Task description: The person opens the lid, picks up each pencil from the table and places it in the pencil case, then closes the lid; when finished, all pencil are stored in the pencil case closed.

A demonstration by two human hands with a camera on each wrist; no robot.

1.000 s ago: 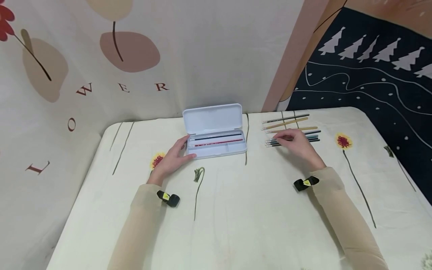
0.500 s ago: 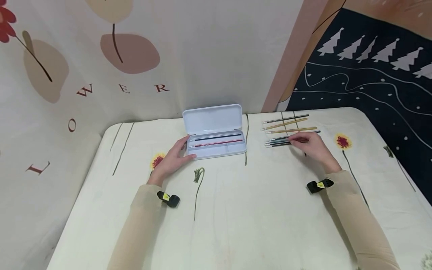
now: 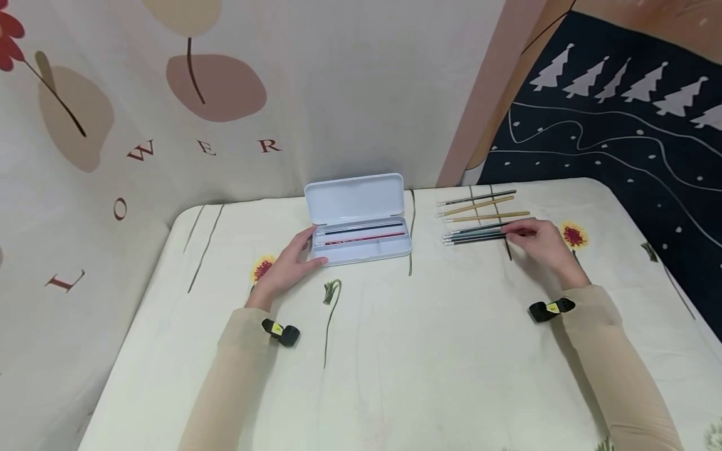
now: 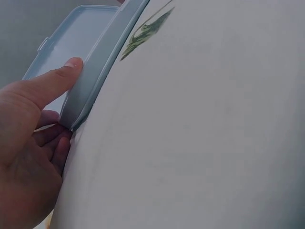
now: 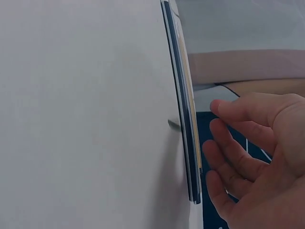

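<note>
Fingers [image 5: 231, 143] of the right hand [image 3: 543, 245] are parted, shifted right along the pencils [image 3: 474, 237], which extend left of them; so 0 pencils appear lifted. The left hand [image 3: 286, 264] pinches the case [image 3: 352, 252] in its fingers.

Flower-print tablecloth [image 3: 395, 351], lettered pale backdrop [image 3: 361, 94], navy tree-print cloth [image 3: 612, 133]

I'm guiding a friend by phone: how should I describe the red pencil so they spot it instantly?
On the white-covered table, find the open pale-blue case that the left hand holds. Inside it, the red pencil lies lengthwise in front of a dark pencil. Its colour sets it apart: no other pencil in view is red.
</note>
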